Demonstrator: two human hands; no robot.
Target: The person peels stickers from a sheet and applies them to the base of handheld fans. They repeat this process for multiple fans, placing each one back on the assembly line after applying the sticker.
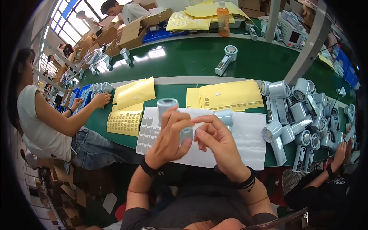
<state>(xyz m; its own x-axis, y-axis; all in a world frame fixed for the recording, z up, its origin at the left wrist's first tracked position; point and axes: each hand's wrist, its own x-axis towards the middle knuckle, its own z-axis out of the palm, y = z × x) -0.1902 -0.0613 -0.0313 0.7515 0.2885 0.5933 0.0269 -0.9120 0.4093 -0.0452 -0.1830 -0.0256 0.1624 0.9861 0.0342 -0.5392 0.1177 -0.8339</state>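
My left hand [170, 140] is wrapped round a pale blue handheld fan [167, 102]. The fan's round head sticks up above the fingers, and part of its body shows between thumb and fingers. Close beside it, my right hand [218, 140] has thumb and forefinger drawn together near the fan; whatever they pinch is too small and blurred to name. Under both hands lies a white sheet [249, 143] with grey rounded labels [147, 134] along its left side. A second pale blue fan [225, 116] rests on the sheet, partly hidden behind my right hand.
Yellow label sheets [230, 96] lie beyond the white sheet, others [124, 122] to its left. Many fans [295, 115] are heaped at right, and one fan [227, 59] lies farther back. A drink bottle [222, 19] stands behind. Co-workers sit at left [46, 119] and right [339, 157].
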